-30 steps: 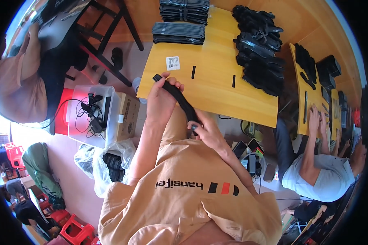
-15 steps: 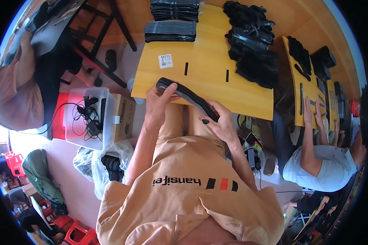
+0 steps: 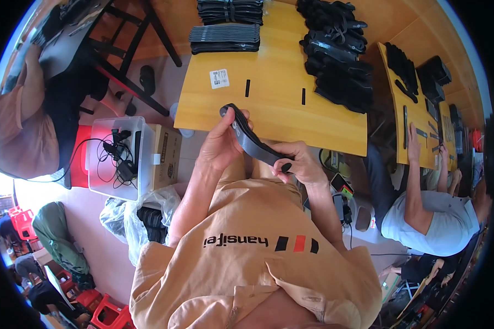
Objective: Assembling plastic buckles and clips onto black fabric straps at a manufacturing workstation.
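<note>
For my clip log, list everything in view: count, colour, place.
Curved piece: one, black-grey, in hands
Table: one, yellow, ahead
Stacked strips: two stacks, black-grey, table's far left
Pile: one, black, table's right
Label: one, white, table's left
Thin bars: two, black, mid-table
Bin: one, clear, left
Cables: count unclear, black, in bin
Carton: one, brown, beside bin
Plastic bag: one or more, clear, near bin
Side tables: count unclear, yellow, right
Stools: several, red, lower left
Other people: several, mixed clothes, around
Shirt: one, tan, on wearer
Left hand: one, bare, on piece
Right hand: one, bare, on piece
</note>
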A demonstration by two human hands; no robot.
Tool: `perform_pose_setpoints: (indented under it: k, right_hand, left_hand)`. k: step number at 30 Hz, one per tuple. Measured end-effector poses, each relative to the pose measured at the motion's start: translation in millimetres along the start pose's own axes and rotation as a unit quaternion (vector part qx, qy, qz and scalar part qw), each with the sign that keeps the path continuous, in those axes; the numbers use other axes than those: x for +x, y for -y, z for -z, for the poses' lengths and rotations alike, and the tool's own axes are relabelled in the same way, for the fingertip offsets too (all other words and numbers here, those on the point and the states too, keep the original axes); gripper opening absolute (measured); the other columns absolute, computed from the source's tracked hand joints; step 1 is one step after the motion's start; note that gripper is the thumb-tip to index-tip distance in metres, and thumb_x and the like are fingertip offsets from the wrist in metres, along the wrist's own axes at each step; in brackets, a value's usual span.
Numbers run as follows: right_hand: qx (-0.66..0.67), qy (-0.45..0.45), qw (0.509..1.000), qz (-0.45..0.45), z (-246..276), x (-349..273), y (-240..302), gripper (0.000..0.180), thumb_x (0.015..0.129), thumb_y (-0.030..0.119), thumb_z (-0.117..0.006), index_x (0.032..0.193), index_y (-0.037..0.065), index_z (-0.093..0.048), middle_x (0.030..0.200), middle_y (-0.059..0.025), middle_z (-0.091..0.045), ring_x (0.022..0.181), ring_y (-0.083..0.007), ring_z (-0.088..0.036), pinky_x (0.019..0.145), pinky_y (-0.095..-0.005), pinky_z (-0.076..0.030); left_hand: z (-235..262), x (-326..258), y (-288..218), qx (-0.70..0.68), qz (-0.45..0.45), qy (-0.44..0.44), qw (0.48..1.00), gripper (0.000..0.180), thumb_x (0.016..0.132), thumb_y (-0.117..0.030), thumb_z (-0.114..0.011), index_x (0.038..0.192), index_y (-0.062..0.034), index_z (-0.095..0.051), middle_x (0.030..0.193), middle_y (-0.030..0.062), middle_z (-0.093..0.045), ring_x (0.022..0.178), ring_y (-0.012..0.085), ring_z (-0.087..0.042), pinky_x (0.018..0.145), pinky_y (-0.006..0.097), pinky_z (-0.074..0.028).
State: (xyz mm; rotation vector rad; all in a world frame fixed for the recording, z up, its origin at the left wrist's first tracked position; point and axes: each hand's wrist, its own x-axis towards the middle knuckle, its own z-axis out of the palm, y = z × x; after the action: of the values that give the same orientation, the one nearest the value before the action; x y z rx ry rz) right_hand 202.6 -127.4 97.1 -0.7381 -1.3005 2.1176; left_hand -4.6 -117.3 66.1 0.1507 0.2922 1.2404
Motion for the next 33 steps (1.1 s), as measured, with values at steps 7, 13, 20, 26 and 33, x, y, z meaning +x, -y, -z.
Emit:
perform_pose_setpoints:
  k: [7, 13, 20, 26, 33]
  right_hand:
    - [-0.129, -0.210, 0.965, 0.093, -18, 5, 6, 0.030, 0.079, 0.002, -0.064, 0.107, -0.005, -0.059, 0.082, -0.0073, -0.063, 0.070, -0.0094, -0.059, 0.055, -0.0223, -0.045]
    - [-0.355, -0.269, 0.872, 0.203, -27, 16, 0, 0.033, 0.074, 0.003, -0.069, 0.105, -0.001, -0.059, 0.085, -0.0124, -0.064, 0.074, -0.0193, -0.062, 0.065, -0.0282, -0.048]
    - [-0.066, -0.233, 0.967, 0.078, -20, 8, -6, 0.029, 0.081, 0.010, -0.066, 0.106, -0.002, -0.060, 0.073, -0.0060, -0.061, 0.053, -0.0081, -0.052, 0.047, -0.0206, -0.040]
    - [-0.040, -0.219, 0.968, 0.120, -13, 11, -12, 0.029, 0.087, 0.013, -0.058, 0.111, -0.004, -0.057, 0.074, -0.0063, -0.061, 0.051, -0.0058, -0.051, 0.044, -0.0180, -0.038]
    - [0.048, -0.211, 0.974, 0.061, 5, -3, -5, 0.043, 0.086, 0.025, -0.050, 0.112, -0.009, -0.054, 0.091, -0.0138, -0.064, 0.067, -0.0164, -0.064, 0.056, -0.0238, -0.052]
  left_hand:
    - [-10, 2, -7, 0.149, -0.024, 0.019, 0.988, 0.031, 0.088, -0.022, -0.059, 0.111, -0.0005, -0.053, 0.102, 0.0110, -0.060, 0.092, 0.0196, -0.061, 0.077, 0.030, -0.054]
    - [-12, -4, 12, 0.281, -0.035, -0.027, 0.959, 0.026, 0.088, -0.012, -0.058, 0.110, 0.0003, -0.054, 0.101, 0.0123, -0.061, 0.094, 0.0202, -0.062, 0.081, 0.030, -0.053]
    - [-12, -5, 8, 0.276, -0.018, -0.009, 0.961, 0.023, 0.087, -0.011, -0.058, 0.107, 0.0016, -0.056, 0.097, 0.0127, -0.063, 0.089, 0.0195, -0.063, 0.080, 0.030, -0.052]
    - [-17, -3, 13, 0.310, -0.037, -0.057, 0.948, 0.023, 0.088, -0.011, -0.056, 0.107, 0.0022, -0.054, 0.096, 0.0131, -0.063, 0.088, 0.0189, -0.063, 0.080, 0.030, -0.051]
    - [-17, 1, 3, 0.294, -0.084, -0.057, 0.950, 0.026, 0.087, -0.011, -0.058, 0.109, 0.0012, -0.052, 0.097, 0.0112, -0.062, 0.090, 0.0167, -0.061, 0.080, 0.029, -0.050]
